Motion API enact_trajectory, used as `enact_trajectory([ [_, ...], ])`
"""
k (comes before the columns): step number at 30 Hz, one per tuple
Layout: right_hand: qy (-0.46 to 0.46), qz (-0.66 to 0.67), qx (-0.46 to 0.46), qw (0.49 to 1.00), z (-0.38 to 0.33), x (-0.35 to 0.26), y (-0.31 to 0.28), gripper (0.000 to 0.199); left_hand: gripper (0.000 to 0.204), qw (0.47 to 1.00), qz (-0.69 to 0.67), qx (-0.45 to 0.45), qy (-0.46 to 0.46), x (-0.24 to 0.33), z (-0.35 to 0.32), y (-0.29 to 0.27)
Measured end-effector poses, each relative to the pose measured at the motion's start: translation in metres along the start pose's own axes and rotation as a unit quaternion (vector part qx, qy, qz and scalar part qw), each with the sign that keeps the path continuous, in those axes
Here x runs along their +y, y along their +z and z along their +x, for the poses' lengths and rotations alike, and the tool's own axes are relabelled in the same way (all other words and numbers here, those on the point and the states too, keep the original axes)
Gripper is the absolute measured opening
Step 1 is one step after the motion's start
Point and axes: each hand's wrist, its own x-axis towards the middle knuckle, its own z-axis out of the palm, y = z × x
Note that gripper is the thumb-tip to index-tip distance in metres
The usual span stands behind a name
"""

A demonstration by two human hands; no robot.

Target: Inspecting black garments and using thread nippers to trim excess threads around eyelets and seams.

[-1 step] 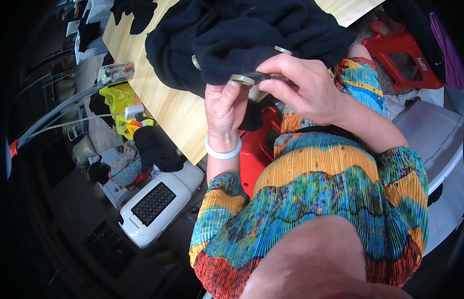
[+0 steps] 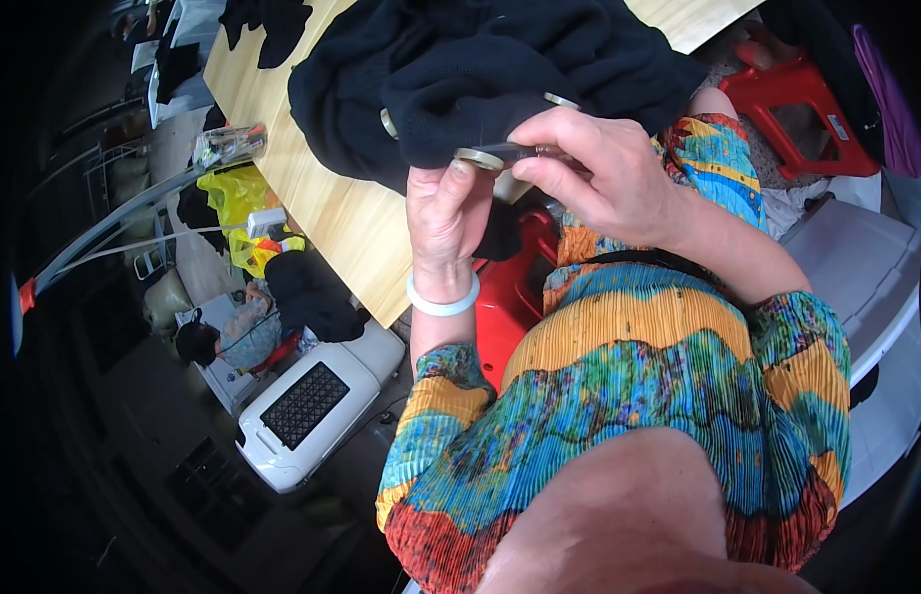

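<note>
A black knitted garment (image 2: 460,59) lies bunched on the wooden table and hangs over its near edge. My left hand (image 2: 448,213) is closed on the near fold, the thumb against a round pale olive button (image 2: 479,158); its other fingers are hidden by the cloth. Between thumb and forefinger my right hand (image 2: 604,173) pinches a slim dark tool (image 2: 525,152), its tip meeting the button's right side. The tool's exact kind cannot be made out. Two more such buttons show on the garment: one at the left (image 2: 389,124), another (image 2: 561,100) just above my right hand.
The wooden table (image 2: 332,233) reaches away to the far left. A red stool (image 2: 802,119) stands at the right, with a grey lidded box (image 2: 846,257) nearer. At the left are a yellow plastic bag (image 2: 233,218), a white machine (image 2: 322,406) and another person (image 2: 247,332), seated.
</note>
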Motion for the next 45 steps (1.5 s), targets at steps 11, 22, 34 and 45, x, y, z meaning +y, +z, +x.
enact_trajectory([
  [11,0.273,0.198,0.097,0.936,0.031,0.002,-0.022,0.015,0.041,0.993,-0.108,0.005,-0.056,0.004,0.002,-0.007],
  [22,-0.008,0.058,-0.084,0.995,0.023,0.013,0.000,0.027,0.031,0.992,-0.073,0.007,-0.107,0.012,0.005,-0.001],
  [34,0.206,0.183,0.199,0.940,0.044,0.047,-0.068,0.016,0.034,0.988,-0.102,0.060,-0.102,0.035,0.005,-0.018],
  [45,0.142,0.282,-0.122,0.941,0.025,0.004,-0.024,0.046,0.040,0.954,-0.282,-0.005,-0.103,0.062,0.039,0.005],
])
